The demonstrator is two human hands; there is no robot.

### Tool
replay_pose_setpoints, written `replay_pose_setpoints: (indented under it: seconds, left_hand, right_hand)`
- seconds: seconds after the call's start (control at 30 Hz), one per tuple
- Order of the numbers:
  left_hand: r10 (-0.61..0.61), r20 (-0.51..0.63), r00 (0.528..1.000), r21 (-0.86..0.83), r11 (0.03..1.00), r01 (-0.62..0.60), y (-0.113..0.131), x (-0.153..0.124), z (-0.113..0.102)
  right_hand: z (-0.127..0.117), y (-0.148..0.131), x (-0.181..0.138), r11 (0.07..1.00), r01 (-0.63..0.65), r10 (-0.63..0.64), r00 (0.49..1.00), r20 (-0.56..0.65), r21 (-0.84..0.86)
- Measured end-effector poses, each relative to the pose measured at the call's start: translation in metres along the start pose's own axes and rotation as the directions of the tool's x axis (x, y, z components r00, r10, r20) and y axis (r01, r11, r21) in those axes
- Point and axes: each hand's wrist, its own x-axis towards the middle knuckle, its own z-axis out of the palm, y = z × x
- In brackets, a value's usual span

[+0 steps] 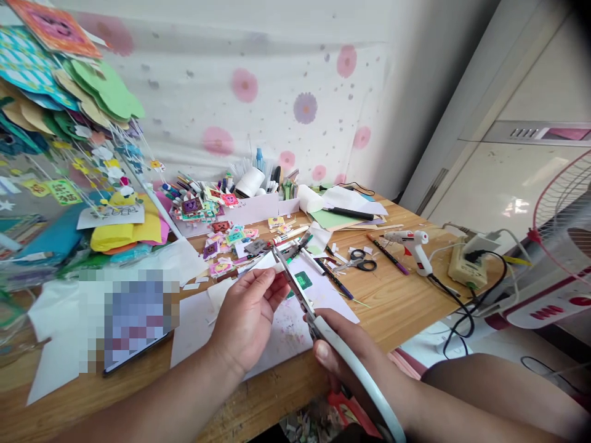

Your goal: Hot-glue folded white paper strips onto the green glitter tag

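Observation:
My left hand (244,317) is closed in a pinch on a small piece of white paper (279,267). My right hand (339,354) grips a large pair of scissors (301,295) with a pale grey handle. The blades point up and away, and lie right beside the left fingertips at the paper. Whether they are cutting into it, I cannot tell. Beneath both hands a white sheet (194,329) with coloured smudges covers part of the table, and a dark green drawn square (303,280) lies on it behind the blades.
Paper cut-outs and scraps (221,246) litter the wooden table (392,295). Small black scissors (362,259), a purple-ended pen (388,253), a glue gun (413,246) and a power strip (467,264) lie to the right. A blurred tablet-like screen (136,332) stands left; paper ornaments (99,89) hang above.

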Motion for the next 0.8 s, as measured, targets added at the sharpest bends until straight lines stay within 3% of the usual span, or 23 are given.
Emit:
replay_pose_setpoints:
  seconds: [0.33,0.8]
  left_hand:
    - [0.092,-0.031,0.995,-0.006,0.996,-0.092,-0.001,-0.002,0.037]
    - [0.064,0.064,0.996,0.037,0.997,-0.067,-0.029,-0.003,0.095]
  right_hand:
    - [-0.009,-0.010,-0.005,0.992,0.056,-0.048,0.997,-0.067,0.114]
    - [-0.047,-0.020,-0.040,0.981,0.042,-0.005,0.981,-0.193,0.191]
